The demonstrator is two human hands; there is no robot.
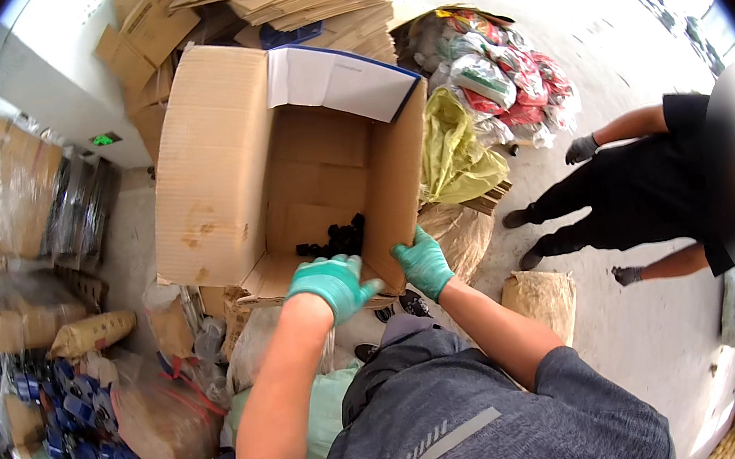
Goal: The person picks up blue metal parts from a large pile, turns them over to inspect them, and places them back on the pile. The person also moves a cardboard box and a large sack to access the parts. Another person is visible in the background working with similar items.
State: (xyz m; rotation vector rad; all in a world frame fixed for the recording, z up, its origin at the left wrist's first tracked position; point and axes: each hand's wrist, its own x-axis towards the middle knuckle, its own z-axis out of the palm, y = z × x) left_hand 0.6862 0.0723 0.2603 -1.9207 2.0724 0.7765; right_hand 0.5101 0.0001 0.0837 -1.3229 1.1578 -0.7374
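A large open cardboard box [209, 157] is tipped toward me, its mouth facing me. Several small black parts [336, 238] lie in its lower inside corner. My left hand [330, 285], in a green glove, grips the box's lower front edge. My right hand [424, 262], also green-gloved, holds the box's right side wall near the bottom corner. White paper or a flap [334, 78] with a blue edge shows at the box's upper rim.
Flattened cartons [300, 1] are stacked behind. Colourful bags [497, 82] and a yellow sack [456, 157] lie right of the box. A person in black with grey gloves [649, 183] crouches at right. Wrapped bundles [5, 189] and blue parts [87, 424] sit at left.
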